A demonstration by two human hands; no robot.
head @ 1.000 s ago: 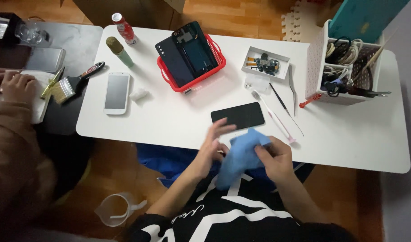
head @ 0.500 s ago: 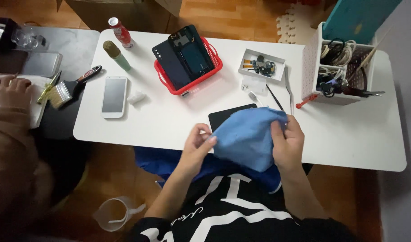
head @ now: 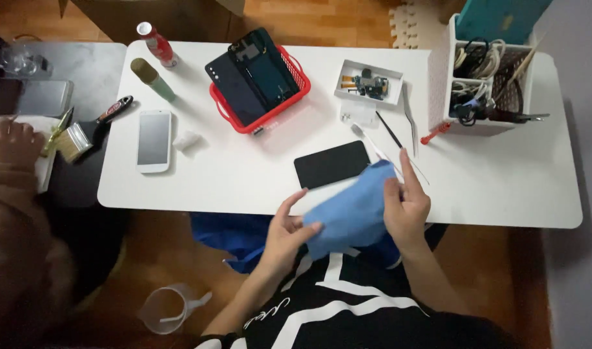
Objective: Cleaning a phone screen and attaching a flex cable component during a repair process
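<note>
— Where's the blue cloth now?

— Between both hands at the near edge of the white table, overhanging it; the left hand has its fingers closed on the lower corner; the right hand pinches the upper edge, forefinger stretched out; soft, matte fabric, creased and sagging.

— And how far on does it look?

— Early, I'd judge; the cloth is only spread and gripped, its far edge lying over the near side of the black phone, a flat glossy slab; nothing about that phone looks worked on yet.

— Around it?

— Thin metal picks and tweezers just beyond; a red plastic basket holding opened phone backs; a white phone towards the left edge, smooth and rounded.
</note>
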